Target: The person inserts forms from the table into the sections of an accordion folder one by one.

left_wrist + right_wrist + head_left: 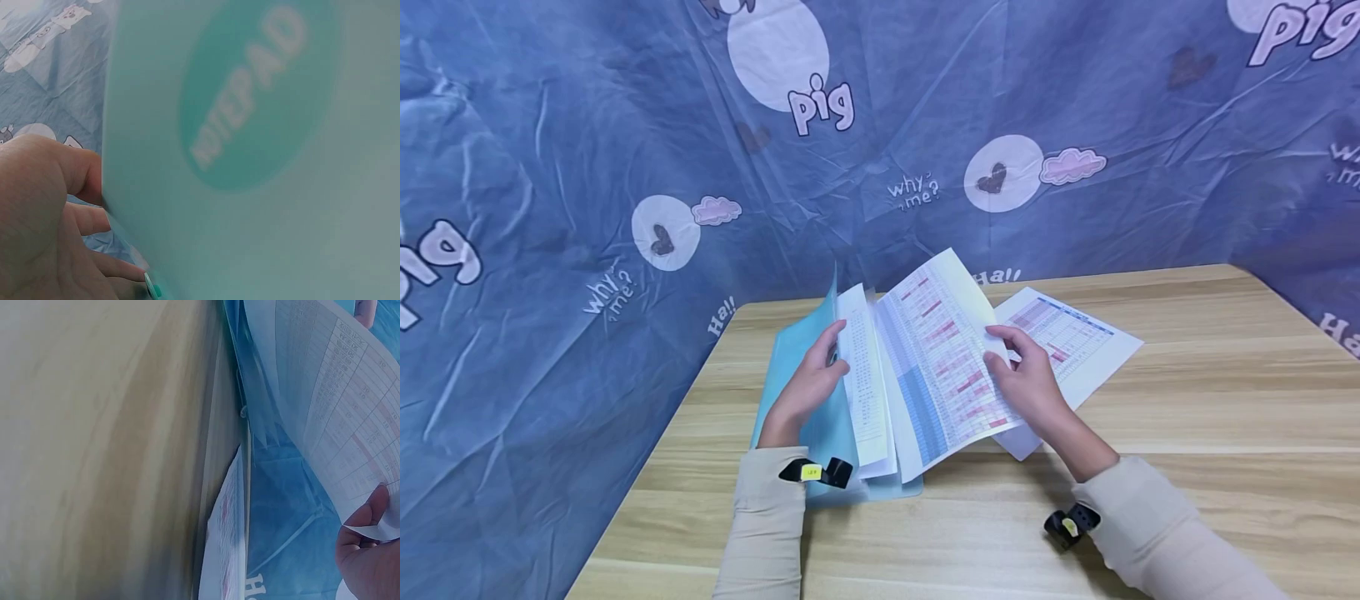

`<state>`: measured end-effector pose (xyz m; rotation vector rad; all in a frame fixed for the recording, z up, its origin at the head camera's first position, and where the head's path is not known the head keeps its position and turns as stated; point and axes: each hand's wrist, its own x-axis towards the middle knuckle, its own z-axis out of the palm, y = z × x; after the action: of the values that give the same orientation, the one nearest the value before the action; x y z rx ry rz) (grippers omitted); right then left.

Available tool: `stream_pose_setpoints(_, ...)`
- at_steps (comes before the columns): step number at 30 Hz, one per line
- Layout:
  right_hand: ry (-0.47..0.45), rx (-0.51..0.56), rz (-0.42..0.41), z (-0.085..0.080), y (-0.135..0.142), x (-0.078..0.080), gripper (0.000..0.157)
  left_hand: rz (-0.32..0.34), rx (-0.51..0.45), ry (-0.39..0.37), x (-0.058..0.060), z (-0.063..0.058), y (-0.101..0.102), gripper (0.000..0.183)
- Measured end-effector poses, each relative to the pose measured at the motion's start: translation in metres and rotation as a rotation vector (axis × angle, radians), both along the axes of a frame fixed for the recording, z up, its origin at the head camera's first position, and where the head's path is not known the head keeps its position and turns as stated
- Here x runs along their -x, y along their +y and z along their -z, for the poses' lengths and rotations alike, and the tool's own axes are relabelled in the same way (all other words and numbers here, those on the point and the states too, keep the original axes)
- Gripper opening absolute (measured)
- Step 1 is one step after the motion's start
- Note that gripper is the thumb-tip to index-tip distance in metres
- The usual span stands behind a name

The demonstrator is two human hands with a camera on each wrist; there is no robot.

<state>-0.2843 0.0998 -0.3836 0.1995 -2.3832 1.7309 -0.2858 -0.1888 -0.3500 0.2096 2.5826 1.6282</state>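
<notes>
A teal folder, its cover printed NOTEPAD in the left wrist view, stands partly opened with white printed papers inside. My left hand grips the folder's raised cover, thumb and index finger beside the papers' edge. Between the thumb and fingers of my right hand is the right edge of a printed sheet with red and blue table cells. This sheet is lifted and bowed, its left side close over the folder. Seen from the right wrist, the right thumb and fingers pinch the sheet's edge.
Another printed sheet lies on the wooden table to the right, partly covered by the held sheet and the right hand. A blue patterned cloth hangs behind the table and along its left side.
</notes>
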Motion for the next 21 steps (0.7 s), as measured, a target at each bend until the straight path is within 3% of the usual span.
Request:
stream_pose_setpoints(6, -0.026, -0.013, -0.004, 0.001, -0.006, 0.001, 0.04, 0.019, 0.016, -0.017, -0.019, -0.027, 0.009, 0.064)
stream_pose_setpoints(21, -0.102, 0.075, -0.014, 0.003, -0.023, 0.001, 0.041, 0.017, 0.016, -0.024, -0.017, -0.025, 0.008, 0.064)
